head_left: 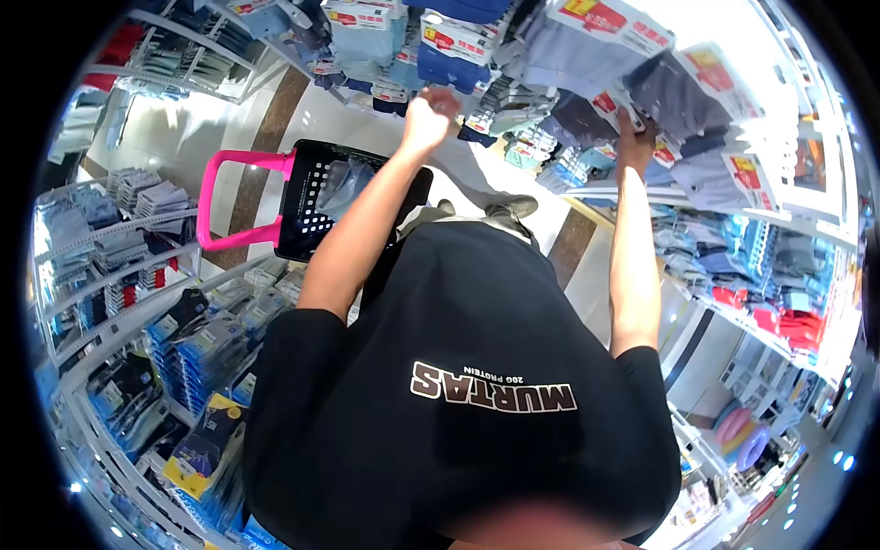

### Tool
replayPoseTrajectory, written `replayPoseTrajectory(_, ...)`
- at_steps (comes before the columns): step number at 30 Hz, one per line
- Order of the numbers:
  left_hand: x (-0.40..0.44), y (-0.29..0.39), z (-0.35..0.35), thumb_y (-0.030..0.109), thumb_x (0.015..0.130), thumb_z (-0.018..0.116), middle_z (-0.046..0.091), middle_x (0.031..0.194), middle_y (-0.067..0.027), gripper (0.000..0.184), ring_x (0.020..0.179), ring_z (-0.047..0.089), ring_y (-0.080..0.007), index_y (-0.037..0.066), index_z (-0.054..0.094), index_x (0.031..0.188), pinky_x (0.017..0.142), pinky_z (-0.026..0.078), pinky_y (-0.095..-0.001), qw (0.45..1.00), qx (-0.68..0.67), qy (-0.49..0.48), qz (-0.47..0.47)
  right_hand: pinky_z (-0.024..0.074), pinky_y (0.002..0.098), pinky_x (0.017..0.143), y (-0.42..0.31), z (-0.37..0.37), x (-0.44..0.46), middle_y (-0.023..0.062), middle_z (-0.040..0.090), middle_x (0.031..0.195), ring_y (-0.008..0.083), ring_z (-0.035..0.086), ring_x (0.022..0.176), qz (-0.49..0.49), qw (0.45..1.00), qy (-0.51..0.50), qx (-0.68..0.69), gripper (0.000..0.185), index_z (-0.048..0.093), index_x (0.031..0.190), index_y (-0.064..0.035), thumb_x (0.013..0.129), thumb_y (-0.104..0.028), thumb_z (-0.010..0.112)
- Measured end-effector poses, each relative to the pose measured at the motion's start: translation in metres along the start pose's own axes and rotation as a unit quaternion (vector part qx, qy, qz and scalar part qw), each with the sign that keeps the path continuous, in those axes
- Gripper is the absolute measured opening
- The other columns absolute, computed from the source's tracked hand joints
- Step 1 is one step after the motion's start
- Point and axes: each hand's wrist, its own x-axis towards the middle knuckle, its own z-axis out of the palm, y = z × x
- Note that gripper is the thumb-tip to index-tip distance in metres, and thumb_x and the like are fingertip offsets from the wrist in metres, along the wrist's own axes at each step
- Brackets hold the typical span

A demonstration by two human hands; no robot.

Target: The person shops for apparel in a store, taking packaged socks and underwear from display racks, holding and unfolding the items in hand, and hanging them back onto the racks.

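Note:
My right hand [637,145] reaches up among grey and blue packaged garments on the rack. Its fingers close on the header card of one packaged garment [607,106], which has a red and white label; shadow hides part of the grip. Out in front, my left hand [434,117] is raised just below a dark blue packaged garment [452,66]. Its fingers look curled but are smeared, and I cannot see anything in them. Other garments with red, yellow and white cards, such as a grey one [596,41], hang around both hands.
A black shopping basket [298,197] with a pink handle [209,202] stands left of my body, a clear plastic package [344,186] inside. Shelves of packaged goods [206,353] flank me on the left. On the right, a lower shelf [733,298] holds folded packs. Tiled floor [587,261] shows between.

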Motion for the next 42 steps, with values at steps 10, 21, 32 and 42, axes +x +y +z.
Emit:
replayPoseTrajectory(10, 0.100, 0.036, -0.040, 0.038, 0.071, 0.084, 0.058, 0.124, -0.0161, 0.079, 0.110, 0.057, -0.0266, -0.003, 0.051, 0.129, 0.095, 0.046, -0.0347, 0.995, 0.038, 0.008, 0.088, 0.0400, 0.0409, 0.101, 0.053, 0.004, -0.070, 0.0209, 0.040, 0.138, 0.0297, 0.046, 0.123, 0.092, 0.981, -0.004, 0.169, 0.078, 0.034, 0.139, 0.0037, 0.081, -0.022, 0.079)
replayPoseTrajectory(21, 0.060, 0.066, -0.052, 0.022, 0.090, 0.069, 0.068, 0.097, -0.0057, 0.032, 0.087, 0.060, -0.0095, -0.001, 0.060, 0.111, 0.077, 0.047, -0.0246, 0.986, -0.132, -0.079, -0.065, 0.0517, 0.0284, 0.069, 0.082, -0.013, -0.131, 0.0076, 0.065, 0.098, 0.0148, 0.063, 0.088, 0.214, 0.966, -0.092, 0.115, 0.034, 0.054, 0.123, -0.0039, 0.092, -0.014, 0.063)
replayPoseTrajectory(32, -0.027, 0.077, -0.032, 0.022, 0.098, 0.057, 0.067, 0.096, -0.0078, 0.025, 0.082, 0.065, -0.0122, 0.000, 0.056, 0.110, 0.074, 0.053, -0.0270, 0.918, -0.319, -0.151, -0.178, 0.0534, 0.0319, 0.081, -0.028, 0.017, -0.126, 0.0126, 0.067, 0.103, 0.0183, 0.065, 0.091, 0.209, 0.893, -0.296, 0.267, 0.038, 0.060, 0.117, 0.0038, 0.096, -0.028, 0.057)
replayPoseTrajectory(42, -0.097, 0.057, 0.015, 0.025, 0.095, 0.061, 0.065, 0.114, -0.0106, 0.040, 0.104, 0.062, -0.0191, -0.003, 0.056, 0.124, 0.091, 0.051, -0.0341, 0.822, -0.410, -0.265, -0.294, 0.0530, 0.0327, 0.079, -0.076, 0.033, -0.123, 0.0122, 0.065, 0.108, 0.0203, 0.064, 0.095, 0.344, 0.808, -0.210, 0.431, 0.036, 0.058, 0.119, 0.0029, 0.092, -0.020, 0.065)
